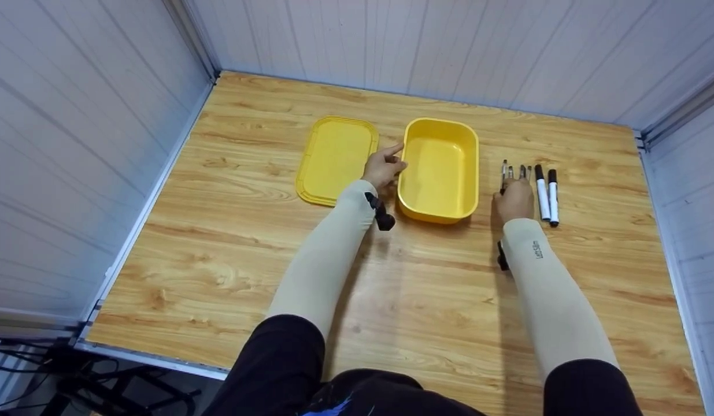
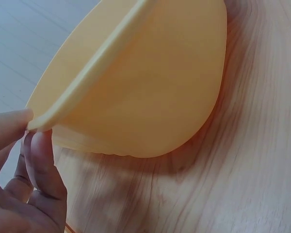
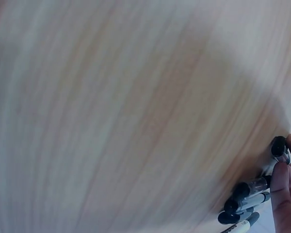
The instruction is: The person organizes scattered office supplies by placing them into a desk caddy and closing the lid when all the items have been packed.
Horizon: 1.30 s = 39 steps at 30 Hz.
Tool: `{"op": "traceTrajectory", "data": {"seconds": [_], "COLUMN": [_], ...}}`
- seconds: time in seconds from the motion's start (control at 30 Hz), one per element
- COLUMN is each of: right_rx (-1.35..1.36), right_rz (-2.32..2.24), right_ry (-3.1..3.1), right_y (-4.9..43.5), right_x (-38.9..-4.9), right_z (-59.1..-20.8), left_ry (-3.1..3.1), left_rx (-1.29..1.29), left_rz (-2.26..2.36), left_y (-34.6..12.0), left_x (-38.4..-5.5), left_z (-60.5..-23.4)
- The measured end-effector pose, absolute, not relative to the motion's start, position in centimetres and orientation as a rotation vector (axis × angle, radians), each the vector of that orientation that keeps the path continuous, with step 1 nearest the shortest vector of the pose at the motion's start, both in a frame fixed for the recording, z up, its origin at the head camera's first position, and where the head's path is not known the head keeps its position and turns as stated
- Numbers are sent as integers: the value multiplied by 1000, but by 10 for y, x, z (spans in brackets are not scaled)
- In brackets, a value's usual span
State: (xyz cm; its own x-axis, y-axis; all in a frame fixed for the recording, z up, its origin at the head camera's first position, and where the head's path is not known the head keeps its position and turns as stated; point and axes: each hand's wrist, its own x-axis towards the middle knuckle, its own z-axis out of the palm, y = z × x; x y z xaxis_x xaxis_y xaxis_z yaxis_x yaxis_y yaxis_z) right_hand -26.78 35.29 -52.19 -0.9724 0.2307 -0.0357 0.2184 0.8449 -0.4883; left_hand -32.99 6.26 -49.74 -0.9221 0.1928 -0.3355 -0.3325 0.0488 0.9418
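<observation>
A deep yellow plastic box stands upright with its open side up. My left hand pinches the rim at its left side; in the left wrist view the thumb and fingers close on that edge. To the right of the box, my right hand is over a row of slim pens, hiding their lower parts. The right wrist view catches a black-ended pen between its thumb and fingers. Other pens lie close beside it. Two white markers with black caps lie just right of this hand.
A flat yellow lid lies left of the box, under the left forearm's reach. Pale panel walls bound the wooden table at the back and on both sides. Cables and a dark metal frame show below the table's front left edge.
</observation>
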Motion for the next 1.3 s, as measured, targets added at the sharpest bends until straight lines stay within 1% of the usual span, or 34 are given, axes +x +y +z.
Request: {"op": "traceTrajectory", "data": {"seconds": [0.33, 0.57, 0.77, 1.0, 1.3], "right_rx": [-363, -444, -499, -449, -479], "right_rz": [789, 824, 963, 953, 1060], "right_ry": [-2976, -2991, -2949, -2921, -2846], "right_y": [351, 350, 350, 351, 345], "right_x": [-268, -265, -269, -272, -272], "right_z": [-523, -522, -517, -512, -501], "left_ry": [1959, 1962, 1986, 1979, 1985], "left_rx": [-174, -156, -126, -146, -161], "left_rz": [1932, 1934, 1932, 1936, 1915], "left_y": [64, 64, 63, 64, 63], "left_x": [-331, -329, -330, -331, -330], "left_z": [-501, -501, -501, -501, -501]}}
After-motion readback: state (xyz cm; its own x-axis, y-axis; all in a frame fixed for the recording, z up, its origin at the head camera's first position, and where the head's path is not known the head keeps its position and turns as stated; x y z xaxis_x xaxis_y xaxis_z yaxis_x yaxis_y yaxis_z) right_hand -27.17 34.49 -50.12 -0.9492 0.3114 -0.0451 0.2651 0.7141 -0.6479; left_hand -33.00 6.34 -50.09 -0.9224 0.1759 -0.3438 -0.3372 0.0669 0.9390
